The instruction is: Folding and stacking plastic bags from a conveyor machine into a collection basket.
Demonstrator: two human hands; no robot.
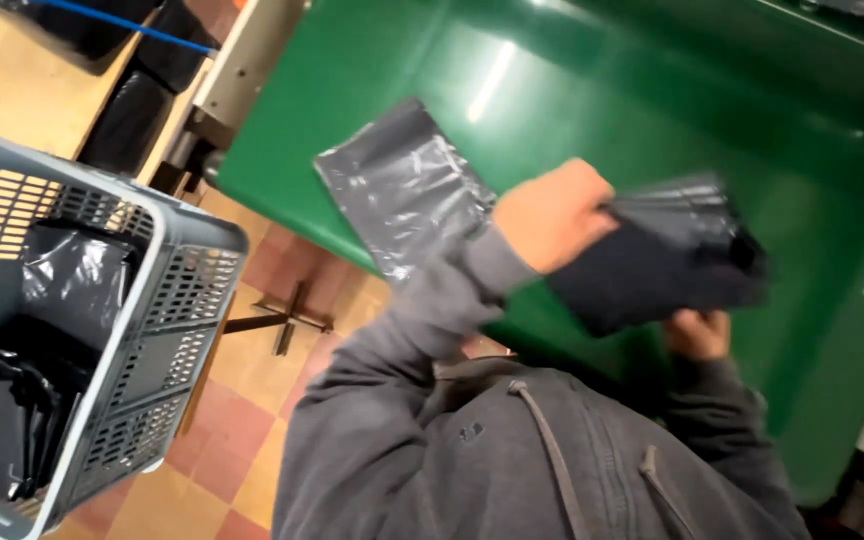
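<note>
A: What are the hands doing?
B: Left hand (554, 217) and right hand (699, 333) are both gripping a dark folded parcel (667, 262) over the green counter (642, 110).
A: And the room?
B: Grey crate (167, 300) sitting left; checkered tile floor (252, 400) showing below.

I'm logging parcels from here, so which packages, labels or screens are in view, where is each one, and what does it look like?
Dark bag: held between left hand and right hand, flat, dark grey, blurred.
Grey bag: lying on the green belt, flat, rectangular, shiny and crinkled.
Black bags: piled in the grey crate at left, glossy.
No labels, signs or screens that I can make out.
</note>
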